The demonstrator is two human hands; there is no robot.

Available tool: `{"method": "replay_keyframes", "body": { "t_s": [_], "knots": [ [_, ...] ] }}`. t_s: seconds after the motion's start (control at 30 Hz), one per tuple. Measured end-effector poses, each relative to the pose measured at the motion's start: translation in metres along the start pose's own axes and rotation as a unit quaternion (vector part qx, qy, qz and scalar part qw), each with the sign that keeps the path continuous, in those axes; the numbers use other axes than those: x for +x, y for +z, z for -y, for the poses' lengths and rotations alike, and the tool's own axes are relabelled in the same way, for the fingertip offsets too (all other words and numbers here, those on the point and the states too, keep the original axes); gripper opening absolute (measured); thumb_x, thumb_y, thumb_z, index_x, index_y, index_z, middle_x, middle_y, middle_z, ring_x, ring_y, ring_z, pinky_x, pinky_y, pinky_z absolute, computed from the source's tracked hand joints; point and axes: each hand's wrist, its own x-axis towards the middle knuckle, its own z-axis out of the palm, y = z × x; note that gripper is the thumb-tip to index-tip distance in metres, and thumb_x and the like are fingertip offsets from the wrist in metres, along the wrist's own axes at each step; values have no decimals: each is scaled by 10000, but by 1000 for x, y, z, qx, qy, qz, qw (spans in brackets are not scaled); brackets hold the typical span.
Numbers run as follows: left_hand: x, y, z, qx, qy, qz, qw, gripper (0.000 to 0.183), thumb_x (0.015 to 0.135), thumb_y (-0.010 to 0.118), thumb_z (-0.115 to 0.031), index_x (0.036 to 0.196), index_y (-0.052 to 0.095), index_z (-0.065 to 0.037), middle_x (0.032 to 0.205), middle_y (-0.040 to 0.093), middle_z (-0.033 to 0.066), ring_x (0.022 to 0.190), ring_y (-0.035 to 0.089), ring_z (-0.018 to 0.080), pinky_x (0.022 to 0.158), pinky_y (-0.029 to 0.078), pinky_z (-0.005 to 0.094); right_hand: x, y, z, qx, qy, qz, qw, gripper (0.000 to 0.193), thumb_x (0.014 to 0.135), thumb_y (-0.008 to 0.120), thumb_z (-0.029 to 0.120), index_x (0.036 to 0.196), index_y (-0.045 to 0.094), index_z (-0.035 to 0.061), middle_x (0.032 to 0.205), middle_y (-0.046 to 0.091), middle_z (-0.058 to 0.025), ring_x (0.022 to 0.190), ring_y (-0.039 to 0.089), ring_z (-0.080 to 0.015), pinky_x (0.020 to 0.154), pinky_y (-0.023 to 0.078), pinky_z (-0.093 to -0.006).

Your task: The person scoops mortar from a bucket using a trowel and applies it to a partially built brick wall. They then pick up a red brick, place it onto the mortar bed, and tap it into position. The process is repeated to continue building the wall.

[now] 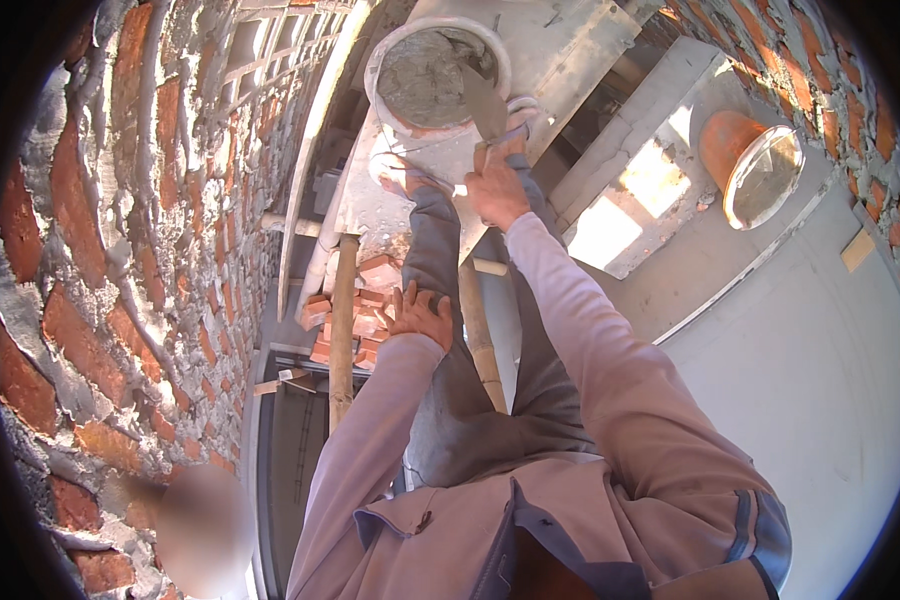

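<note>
My right hand point(497, 190) is wrapped round the handle of a trowel. The trowel's blade point(486, 104) points away from me and overlaps the near right rim of a round bucket point(374, 85). Grey wet mortar point(425, 80) fills much of that bucket. Lower and to the left, my left hand point(421, 316) rests on my trouser leg below the knee, fingers spread and holding nothing. My feet stand on a pale plank platform point(560, 50), close to the near side of the bucket.
A rough brick wall point(135, 250) rises along the left. Broken red bricks point(355, 322) lie below, beside a bamboo pole point(342, 330). An orange bucket point(727, 150) lies tipped on a ledge at right. Gaps show beside the platform. A blurred shape point(205, 530) sits lower left.
</note>
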Motion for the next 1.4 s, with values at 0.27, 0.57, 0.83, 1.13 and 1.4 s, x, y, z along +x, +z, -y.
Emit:
{"method": "replay_keyframes", "body": {
  "t_s": [0.27,0.57,0.83,1.13,1.4],
  "knots": [
    [2,5,5,-8,4,-10,1000,489,966,444,-475,1333,559,-173,1585,302,70,1497,176,284,1199,73,582,100,23,-24,331,78,44,939,290,880,528,185,1074,566,-28,974,598,-223,798,623,-333,696,503,-423],
    [1,8,0,-27,-3,-12,1000,479,953,483,-464,1310,576,-160,1577,315,76,1495,186,276,1194,90,591,103,-42,2,850,214,248,412,170,896,553,14,1049,501,-40,727,462,-17,517,481,-90,434,410,-245],
    [0,13,-2,-46,7,-22,999,515,956,474,-499,1319,568,-146,1582,301,96,1498,172,283,1197,99,580,19,-89,-8,937,78,326,99,469,1000,460,205,1260,357,-171,870,459,-81,567,525,-135,415,448,-257],
    [-6,11,-4,-92,0,-13,996,619,958,401,-595,1330,556,-125,1581,296,122,1494,178,301,1201,97,563,-8,-141,39,245,149,90,954,426,992,463,344,1208,490,-23,785,591,-151,589,614,-213,459,469,-371],
    [-4,22,-2,-90,11,-43,995,628,964,385,-584,1327,561,-103,1579,307,100,1490,186,303,1189,100,594,66,-52,-58,-154,-82,82,981,443,977,460,373,1201,472,-9,1019,641,-304,982,619,-471,887,484,-524]
  ]
}}
